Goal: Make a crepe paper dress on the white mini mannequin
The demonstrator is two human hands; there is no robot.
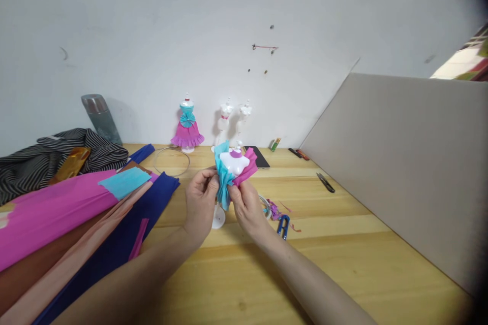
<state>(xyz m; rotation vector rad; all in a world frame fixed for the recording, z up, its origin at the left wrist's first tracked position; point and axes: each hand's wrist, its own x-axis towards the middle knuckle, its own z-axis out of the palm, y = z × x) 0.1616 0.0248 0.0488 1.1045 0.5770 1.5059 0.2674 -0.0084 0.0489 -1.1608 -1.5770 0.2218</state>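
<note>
A small white mannequin (pixel 235 163) with a purple neck band stands upright between my hands on its round white base (pixel 218 217). Pleated blue crepe paper (pixel 224 177) covers its left front, and pink crepe paper (pixel 248 165) flares out at its right side. My left hand (pixel 201 200) is closed, pinching the outer edge of the blue paper. With thumb and bent fingers, my right hand (pixel 247 208) grips the gathered paper at the mannequin's front, where blue and pink meet. The mannequin's lower body is mostly hidden behind the paper and my hands.
Blue thread snips (pixel 283 226), a tape roll (pixel 266 207) and purple scraps (pixel 274 210) lie right of my hands. Black scissors (pixel 325 183) rest near a tall board (pixel 400 162). Crepe sheets (pixel 68 208) spread leftward. A dressed mannequin (pixel 187 124) stands by the wall beside two barer ones.
</note>
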